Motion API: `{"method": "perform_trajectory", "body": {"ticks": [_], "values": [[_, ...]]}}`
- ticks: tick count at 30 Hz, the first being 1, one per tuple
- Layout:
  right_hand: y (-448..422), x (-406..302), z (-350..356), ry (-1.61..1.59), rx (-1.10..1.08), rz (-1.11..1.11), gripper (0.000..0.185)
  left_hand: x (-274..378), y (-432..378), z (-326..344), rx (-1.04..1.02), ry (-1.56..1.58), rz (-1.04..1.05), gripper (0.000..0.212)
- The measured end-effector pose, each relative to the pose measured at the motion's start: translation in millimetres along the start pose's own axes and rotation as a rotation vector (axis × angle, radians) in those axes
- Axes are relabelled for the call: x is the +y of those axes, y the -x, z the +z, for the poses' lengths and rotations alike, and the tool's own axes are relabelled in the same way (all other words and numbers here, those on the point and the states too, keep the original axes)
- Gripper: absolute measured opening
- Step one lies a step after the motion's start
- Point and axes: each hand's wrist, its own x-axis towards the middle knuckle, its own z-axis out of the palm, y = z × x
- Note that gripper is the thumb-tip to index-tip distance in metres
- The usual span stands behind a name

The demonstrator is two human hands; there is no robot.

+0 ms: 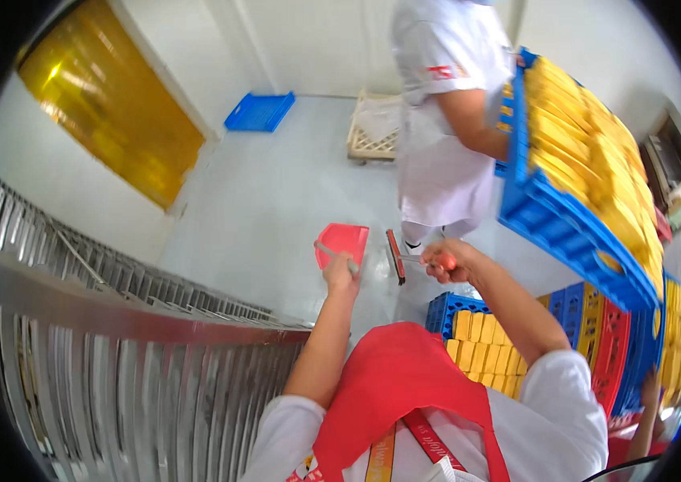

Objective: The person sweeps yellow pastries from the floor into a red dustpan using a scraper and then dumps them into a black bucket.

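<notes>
My left hand [341,272] is closed around the grey handle of a red dustpan [346,238], which is above the pale floor. In my right hand [450,261] is the handle of a long broom with a red head [395,256]; the handle's red end shows at the fingers. The broom head, with dark bristles, lies just right of the dustpan, apart from it. A wet, shiny patch of floor shows around the bristles.
A co-worker [449,120] carries a blue crate [575,235] of yellow blocks at right. Crates [608,349] of similar blocks stand below. Metal racks [136,373] line the left. A blue tray [260,112] and cream crate [370,155] sit near the wall, beyond a yellow strip curtain [117,102].
</notes>
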Motion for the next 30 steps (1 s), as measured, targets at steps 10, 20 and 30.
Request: {"method": "perform_trajectory", "body": {"ticks": [10, 20, 30], "values": [[-52.7, -4.1, -33.2, 0.130, 0.060, -0.069, 0.068, 24.3, -180.6, 17.6, 0.437, -0.298, 0.126, 0.018], [-144.4, -83.8, -46.0, 0.030, 0.014, -0.105, 0.070, 127.4, -350.5, 36.0, 0.513, -0.322, 0.136, 0.016], [-322.1, -292.5, 18.4, 0.221, 0.112, -0.098, 0.073, 247.3, -506.5, 26.3, 0.410, 0.032, 0.017, 0.011]]}}
